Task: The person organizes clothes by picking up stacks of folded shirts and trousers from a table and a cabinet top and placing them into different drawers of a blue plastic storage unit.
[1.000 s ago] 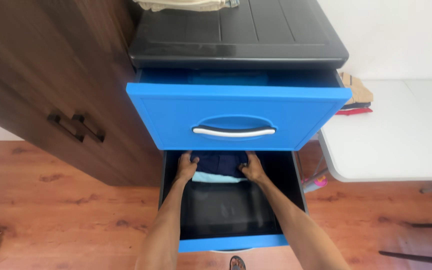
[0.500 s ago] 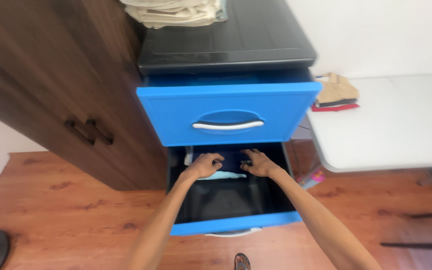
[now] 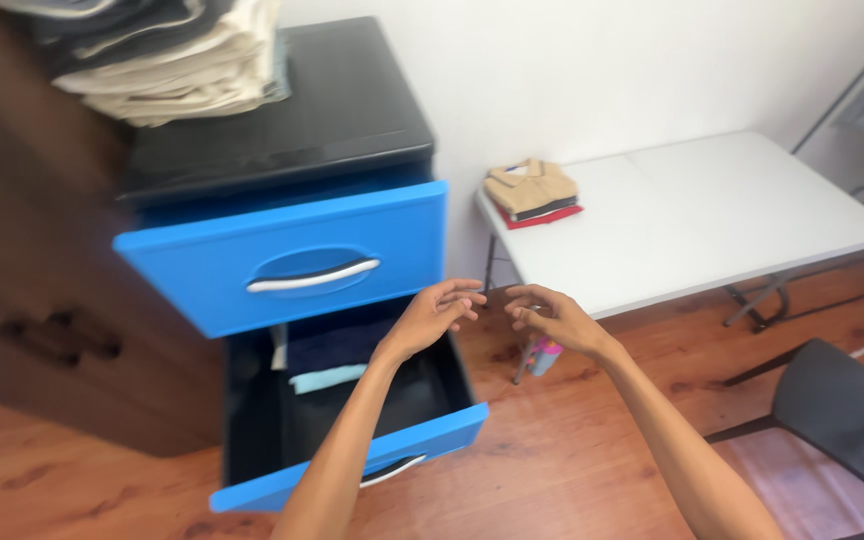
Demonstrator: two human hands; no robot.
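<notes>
My left hand (image 3: 434, 312) hovers above the right side of the lower open blue drawer (image 3: 352, 462), fingers apart and empty. My right hand (image 3: 545, 312) hangs empty beside it, over the wooden floor near the white table (image 3: 692, 215). Folded dark navy and light blue clothes (image 3: 324, 358) lie at the back of the lower drawer. The upper blue drawer (image 3: 292, 262) with its white handle stands pulled out above them. A small folded stack of tan, dark and red clothes (image 3: 534, 190) sits on the table's near left corner.
A pile of folded beige and grey clothes (image 3: 157, 55) rests on the black cabinet top (image 3: 322, 105). A dark wooden wardrobe (image 3: 22, 300) stands to the left. A dark chair (image 3: 837, 415) is at the lower right, and a pink bottle (image 3: 545, 355) by the table leg.
Both hands have come out of the lower drawer, leaving the folded clothes inside, and moved right towards the table. The view has swung right and up.
</notes>
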